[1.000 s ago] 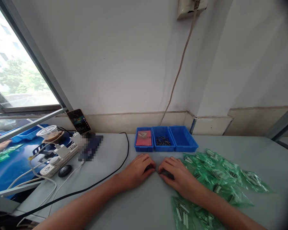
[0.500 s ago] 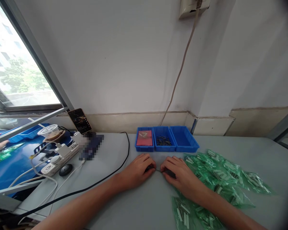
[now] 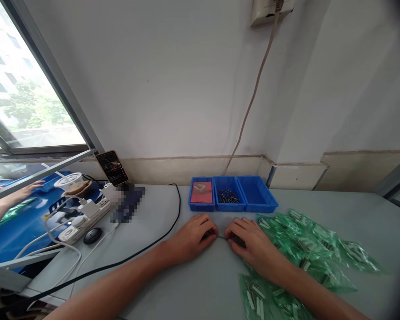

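My left hand (image 3: 194, 234) lies low over the grey table, its fingers closed in a pinch. Facing it is my right hand (image 3: 251, 239), also pinched closed. A thin grey rod-like piece (image 3: 221, 237) spans the small gap between the fingertips of both hands; its ends are hidden. Beyond the hands stand blue bins: one (image 3: 202, 207) holds pink paper with small pale pieces on it, and the middle one (image 3: 231, 207) has many small dark metal pins or screws (image 3: 228, 196). Beside and under my right forearm lie green plastic bags (image 3: 306, 244) of small pale and metal parts.
A third blue bin (image 3: 262, 208) stands at the right of the row. On the left are a black cable (image 3: 146, 247), a power strip (image 3: 86, 224), a mouse (image 3: 92, 236) and a propped phone (image 3: 112, 167). Another person's arm (image 3: 13, 202) reaches over a blue surface beyond the metal frame.
My hands stay pinched, with the gap between them slightly wider. The other person's arm at the far left has reached further in. The view has shifted slightly.
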Demonstrator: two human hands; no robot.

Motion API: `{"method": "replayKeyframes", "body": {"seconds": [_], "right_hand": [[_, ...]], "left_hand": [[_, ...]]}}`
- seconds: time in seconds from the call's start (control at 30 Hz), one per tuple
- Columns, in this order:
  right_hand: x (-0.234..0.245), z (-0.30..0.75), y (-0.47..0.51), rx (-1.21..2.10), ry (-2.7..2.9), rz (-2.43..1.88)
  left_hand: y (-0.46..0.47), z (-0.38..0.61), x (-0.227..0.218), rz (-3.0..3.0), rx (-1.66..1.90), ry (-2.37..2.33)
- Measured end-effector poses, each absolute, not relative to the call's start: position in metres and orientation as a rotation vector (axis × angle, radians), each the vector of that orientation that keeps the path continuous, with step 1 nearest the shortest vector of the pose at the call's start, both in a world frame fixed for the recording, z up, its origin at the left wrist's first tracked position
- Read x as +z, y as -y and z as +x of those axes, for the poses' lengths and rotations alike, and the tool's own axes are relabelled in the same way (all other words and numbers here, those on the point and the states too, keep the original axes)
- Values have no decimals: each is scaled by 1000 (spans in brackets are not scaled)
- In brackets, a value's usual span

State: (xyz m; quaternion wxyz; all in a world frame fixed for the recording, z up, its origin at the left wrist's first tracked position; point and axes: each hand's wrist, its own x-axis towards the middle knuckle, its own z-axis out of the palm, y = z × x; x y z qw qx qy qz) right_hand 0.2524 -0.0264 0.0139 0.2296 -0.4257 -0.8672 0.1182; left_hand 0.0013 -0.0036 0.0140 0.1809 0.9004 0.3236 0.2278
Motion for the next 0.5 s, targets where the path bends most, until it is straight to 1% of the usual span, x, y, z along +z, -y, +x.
{"method": "replayKeyframes", "body": {"seconds": [0.17,0.5], "right_hand": [[12,252,26,333,2373,-1213],[23,248,37,463,2442,-1110]], "left_hand": [[4,2,15,2546,636,-916],[3,1,13,2544,641,-915]]}}
